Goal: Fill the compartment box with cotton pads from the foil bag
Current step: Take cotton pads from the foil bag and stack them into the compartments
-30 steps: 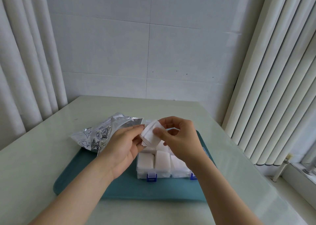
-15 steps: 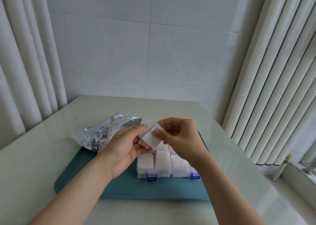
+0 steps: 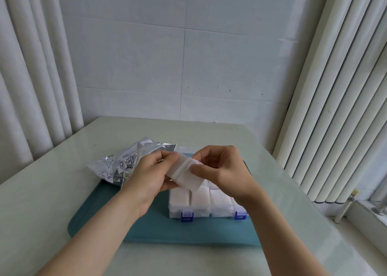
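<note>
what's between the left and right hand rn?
A small stack of cotton pads, gripped by the left hand and right hand at either end, above the compartment box. Seen in the head view.

**Pad stack turned level**

The cotton pads (image 3: 184,174), fanned upright a second ago, now form one squared stack, lower over the compartment box (image 3: 201,204). The left hand (image 3: 146,179) and right hand (image 3: 223,171) have drawn slightly apart, gripping its ends.
</note>
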